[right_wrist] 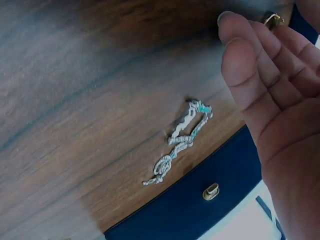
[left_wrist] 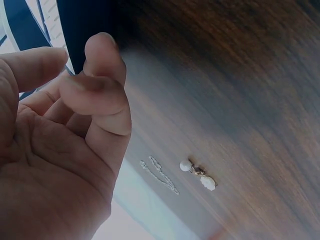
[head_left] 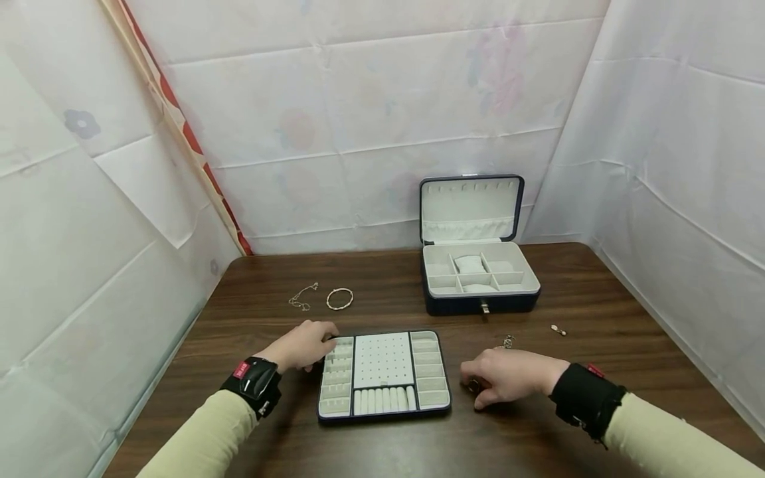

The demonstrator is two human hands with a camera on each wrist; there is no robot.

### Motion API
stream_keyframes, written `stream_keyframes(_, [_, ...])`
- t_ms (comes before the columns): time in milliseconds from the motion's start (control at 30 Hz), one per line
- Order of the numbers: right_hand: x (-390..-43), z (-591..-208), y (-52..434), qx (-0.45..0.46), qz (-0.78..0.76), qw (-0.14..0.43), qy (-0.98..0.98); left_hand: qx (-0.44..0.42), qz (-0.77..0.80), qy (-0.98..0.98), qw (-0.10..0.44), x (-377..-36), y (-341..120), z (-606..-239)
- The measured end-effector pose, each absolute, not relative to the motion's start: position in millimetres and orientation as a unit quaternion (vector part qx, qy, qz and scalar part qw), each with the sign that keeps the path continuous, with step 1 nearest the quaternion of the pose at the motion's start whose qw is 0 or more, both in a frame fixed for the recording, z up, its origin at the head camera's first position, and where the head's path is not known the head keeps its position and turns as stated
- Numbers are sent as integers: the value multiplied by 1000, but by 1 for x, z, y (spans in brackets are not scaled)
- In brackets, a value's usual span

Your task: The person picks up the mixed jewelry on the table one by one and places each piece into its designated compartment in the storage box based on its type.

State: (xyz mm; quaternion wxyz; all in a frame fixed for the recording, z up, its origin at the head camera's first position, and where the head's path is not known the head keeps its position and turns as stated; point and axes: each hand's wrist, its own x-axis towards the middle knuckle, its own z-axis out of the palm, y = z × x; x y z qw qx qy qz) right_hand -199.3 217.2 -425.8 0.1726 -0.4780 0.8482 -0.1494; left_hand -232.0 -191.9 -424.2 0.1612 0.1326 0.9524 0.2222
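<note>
A navy-edged jewelry tray with white lining lies flat on the table. My left hand is at its upper left corner, fingers loosely bent and touching the edge. In the left wrist view, that hand's curled fingers stand beside the navy tray side. Just right of the tray, my right hand pinches a small gold ring-like piece, mostly covered by the fingers. A silvery bracelet with turquoise bits lies on the wood close to this hand.
A navy jewelry box stands open at the back right, lid up. Behind the tray lie a bangle and a thin chain. A pearl earring is at the right. White cloth hangs around the table.
</note>
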Motion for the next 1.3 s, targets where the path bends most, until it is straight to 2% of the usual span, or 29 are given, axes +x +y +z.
stream_keyframes(467, [-199, -432, 212, -498, -142, 133, 845, 139, 215, 953, 160, -233, -191, -424])
stream_keyframes(1300, [-204, -431, 208, -456, -157, 177, 858, 142, 217, 952, 164, -234, -191, -427])
